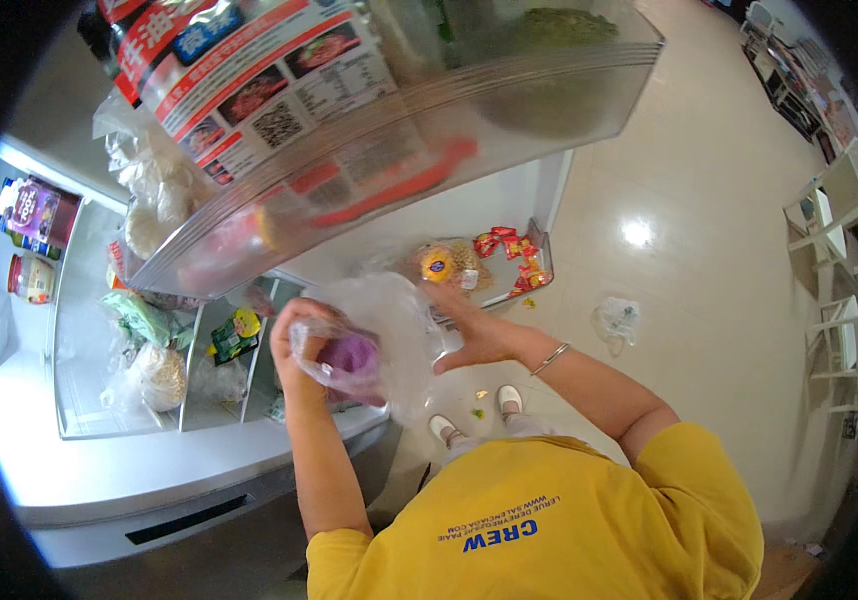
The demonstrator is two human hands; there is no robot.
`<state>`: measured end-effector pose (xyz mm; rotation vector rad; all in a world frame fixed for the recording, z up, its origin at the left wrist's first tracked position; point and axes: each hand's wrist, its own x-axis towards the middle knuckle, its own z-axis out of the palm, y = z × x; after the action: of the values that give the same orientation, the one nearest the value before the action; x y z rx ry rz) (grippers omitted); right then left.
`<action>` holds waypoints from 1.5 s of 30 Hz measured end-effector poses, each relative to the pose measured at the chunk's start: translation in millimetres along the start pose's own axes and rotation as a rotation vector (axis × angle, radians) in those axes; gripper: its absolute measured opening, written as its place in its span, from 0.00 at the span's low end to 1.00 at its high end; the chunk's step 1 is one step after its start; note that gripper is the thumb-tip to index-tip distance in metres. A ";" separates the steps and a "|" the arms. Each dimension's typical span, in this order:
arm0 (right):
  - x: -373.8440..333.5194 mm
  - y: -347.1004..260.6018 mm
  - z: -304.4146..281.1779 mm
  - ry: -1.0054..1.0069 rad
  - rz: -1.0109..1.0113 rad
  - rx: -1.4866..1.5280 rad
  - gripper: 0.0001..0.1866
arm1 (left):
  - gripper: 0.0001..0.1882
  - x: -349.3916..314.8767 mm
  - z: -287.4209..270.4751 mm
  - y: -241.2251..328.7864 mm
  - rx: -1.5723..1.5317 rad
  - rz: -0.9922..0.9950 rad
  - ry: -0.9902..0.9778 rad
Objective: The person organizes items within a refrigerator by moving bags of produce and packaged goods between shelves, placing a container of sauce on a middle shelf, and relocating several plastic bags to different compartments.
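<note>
The left hand point(294, 335) has its fingers curled tight around the gathered side of a clear plastic bag point(389, 335) holding a purple, rounded vegetable point(351, 358). The right hand point(469, 335), fingers spread and flat, presses the bag's far side. The bag hangs between the 2 hands, in front of the open fridge; its long axis cannot be told. Above it juts a clear door shelf point(509, 110); lower left lie the fridge's bagged foods point(154, 375)
</note>
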<state>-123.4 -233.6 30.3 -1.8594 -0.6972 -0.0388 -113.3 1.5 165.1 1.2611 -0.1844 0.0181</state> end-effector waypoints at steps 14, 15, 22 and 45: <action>-10.0 19.9 -82.8 0.463 0.141 1.254 0.16 | 0.36 18.1 20.3 -56.1 0.180 -0.277 -0.047; -9.1 18.4 -88.4 0.537 0.195 1.303 0.14 | 0.35 15.7 16.8 -64.1 0.167 -0.328 -0.045; 1.2 31.8 -92.7 0.364 0.234 1.678 0.14 | 0.28 -5.0 50.3 -134.5 0.034 -0.765 -0.273; -21.7 39.0 -45.4 0.166 1.009 0.136 0.17 | 0.32 -65.1 84.1 -135.2 1.120 0.497 -0.426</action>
<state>-109.2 -291.5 8.0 -1.8574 0.3896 0.4863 -172.7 -114.0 52.3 2.2930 -0.9485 0.3190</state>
